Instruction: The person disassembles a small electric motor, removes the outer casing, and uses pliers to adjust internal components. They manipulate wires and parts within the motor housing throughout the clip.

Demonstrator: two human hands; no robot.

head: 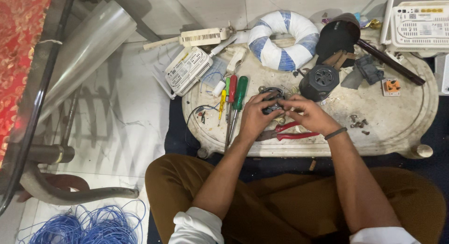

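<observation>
Both hands, left hand (255, 117) and right hand (306, 114), pinch a small dark round part (272, 102) with fingers over the tabletop (388, 118); best kept steady, low, above red pliers (292, 132).

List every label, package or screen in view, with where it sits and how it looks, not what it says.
White router, top right corner: flat vented box bearing a pale label with a small yellow strip.
White vented network box, left end of the low table: no label shows.
White vented box above it on the floor: likewise plain.
No screens or packages show.
</observation>
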